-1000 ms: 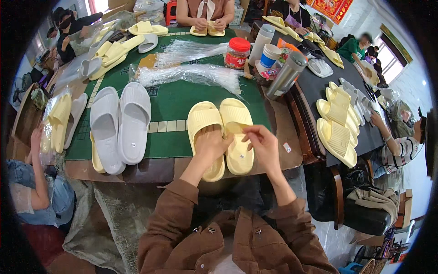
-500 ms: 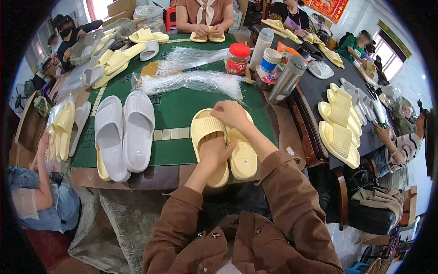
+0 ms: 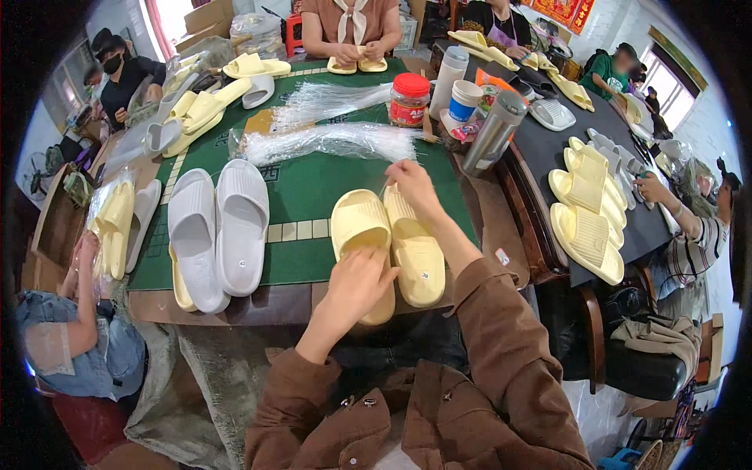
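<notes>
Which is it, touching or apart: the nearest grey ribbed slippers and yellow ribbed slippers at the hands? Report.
Apart: the head view shows green tabletop between grey slippers and yellow pair.

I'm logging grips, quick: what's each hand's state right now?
Left hand: on the left yellow slipper; fingertips hidden, grip cannot be told.
Right hand: fingers pinched together near the toe of the right yellow slipper; held item, if any, cannot be told.

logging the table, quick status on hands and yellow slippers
Left hand at left yellow slipper. Right hand by right yellow slipper. Gray slippers off left, not blocking.
</notes>
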The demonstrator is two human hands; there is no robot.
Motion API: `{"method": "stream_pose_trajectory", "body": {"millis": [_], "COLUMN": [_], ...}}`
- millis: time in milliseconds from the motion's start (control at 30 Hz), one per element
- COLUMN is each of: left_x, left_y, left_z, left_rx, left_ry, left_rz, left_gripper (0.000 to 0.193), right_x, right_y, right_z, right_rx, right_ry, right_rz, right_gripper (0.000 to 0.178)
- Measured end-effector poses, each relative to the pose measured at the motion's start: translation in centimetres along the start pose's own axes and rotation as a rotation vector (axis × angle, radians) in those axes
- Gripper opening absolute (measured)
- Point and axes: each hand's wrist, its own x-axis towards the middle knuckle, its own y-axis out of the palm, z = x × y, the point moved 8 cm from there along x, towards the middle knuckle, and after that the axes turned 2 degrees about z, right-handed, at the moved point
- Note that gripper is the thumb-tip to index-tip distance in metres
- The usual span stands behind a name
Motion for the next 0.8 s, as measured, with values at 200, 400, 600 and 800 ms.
{"method": "stream_pose_trajectory", "body": {"millis": [200, 400, 600, 800], "left_x": [5.0, 11.0, 12.9, 11.7], "left_y": [-4.8, 0.7, 2.5, 2.4], "left_z": [2.8, 7.9, 8.4, 9.3], "left_rx": [-0.379, -0.336, -0.482, -0.545], "left_ry": [-0.037, -0.113, -0.210, -0.231], "left_rz": [-0.409, -0.239, -0.210, -0.264], "left_gripper": [0.022, 0.020, 0.018, 0.016], "right_x": [0.0, -1.0, 0.0, -0.6], "right_y": [-0.7, 0.3, -0.9, 0.1], "right_z": [-0.2, 0.1, -1.3, 0.4], "right_rx": [0.074, 0.145, 0.169, 0.070], "right_ry": [0.009, -0.031, -0.024, -0.083], "right_rz": [0.121, 0.148, 0.029, 0.082], "right_gripper": [0.021, 0.022, 0.021, 0.027]}}
